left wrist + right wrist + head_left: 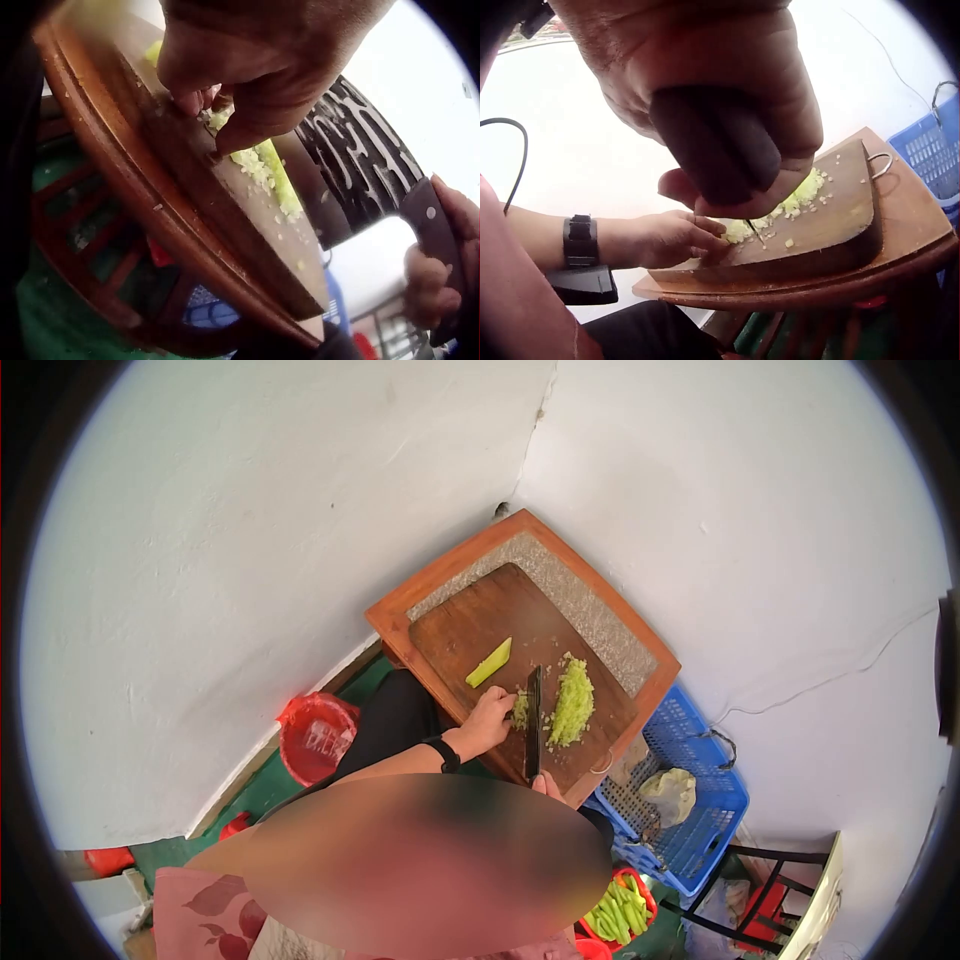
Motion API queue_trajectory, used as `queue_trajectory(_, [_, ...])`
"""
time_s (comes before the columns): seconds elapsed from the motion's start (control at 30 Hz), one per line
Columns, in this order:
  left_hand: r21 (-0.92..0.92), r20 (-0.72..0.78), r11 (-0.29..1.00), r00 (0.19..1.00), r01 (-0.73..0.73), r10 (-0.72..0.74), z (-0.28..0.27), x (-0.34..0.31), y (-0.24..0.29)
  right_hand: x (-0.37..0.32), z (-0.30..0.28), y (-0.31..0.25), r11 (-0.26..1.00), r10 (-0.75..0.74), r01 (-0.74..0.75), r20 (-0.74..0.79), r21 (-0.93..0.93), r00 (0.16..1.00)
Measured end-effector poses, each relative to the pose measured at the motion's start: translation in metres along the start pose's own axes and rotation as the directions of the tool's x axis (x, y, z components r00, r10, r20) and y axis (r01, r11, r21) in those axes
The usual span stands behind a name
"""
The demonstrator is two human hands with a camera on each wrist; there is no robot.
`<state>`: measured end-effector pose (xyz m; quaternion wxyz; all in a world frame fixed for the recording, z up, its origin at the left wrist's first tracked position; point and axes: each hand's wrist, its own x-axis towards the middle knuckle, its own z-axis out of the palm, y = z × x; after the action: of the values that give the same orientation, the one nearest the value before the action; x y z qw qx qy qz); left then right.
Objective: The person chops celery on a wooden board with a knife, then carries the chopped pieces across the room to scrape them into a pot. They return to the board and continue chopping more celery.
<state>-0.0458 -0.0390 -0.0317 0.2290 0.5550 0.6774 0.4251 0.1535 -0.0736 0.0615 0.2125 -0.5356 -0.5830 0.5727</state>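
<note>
Gripping cleaver point(533, 725) by handle in right hand point(712, 56); pinching chopped green vegetable point(520, 711) with left hand point(487, 721) on wooden board point(455, 622). Best: tuck fingertips back, slice slowly, evenly.

Legible text: none, in the head view or either wrist view. Red bucket point(296, 754), head view: pale marks point(326, 739) inside (lettering or mere glare, cannot tell which); too small and blurred to resolve any letter or number.
</note>
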Motion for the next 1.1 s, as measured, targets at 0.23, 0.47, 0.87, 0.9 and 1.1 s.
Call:
queue_trajectory(0.23, [0.032,-0.039,0.995,0.995,0.093,-0.091,-0.007,-0.001,0.015,-0.005,0.004,-0.009,1.000,0.002,-0.002,0.008,-0.012,1.000])
queue_trajectory(0.47, [0.021,-0.064,0.997,0.995,0.074,-0.072,-0.011,0.003,0.008,-0.006,0.007,-0.002,1.000,-0.019,0.019,-0.037,0.005,0.999])
queue_trajectory(0.87, [0.042,-0.020,0.993,0.994,0.111,-0.110,-0.016,0.019,0.017,-0.008,0.007,-0.004,0.999,-0.024,0.025,-0.020,0.035,1.000])
queue_trajectory(0.9, [0.000,-0.042,0.994,0.993,0.107,-0.107,-0.013,0.018,0.014,-0.007,0.006,-0.002,0.999,-0.005,0.006,-0.008,0.048,1.000])
queue_trajectory(1.1, [-0.127,-0.195,0.992,0.981,-0.001,-0.024,-0.010,0.009,0.002,-0.010,0.007,-0.003,0.998,0.001,0.001,-0.034,0.064,0.999])
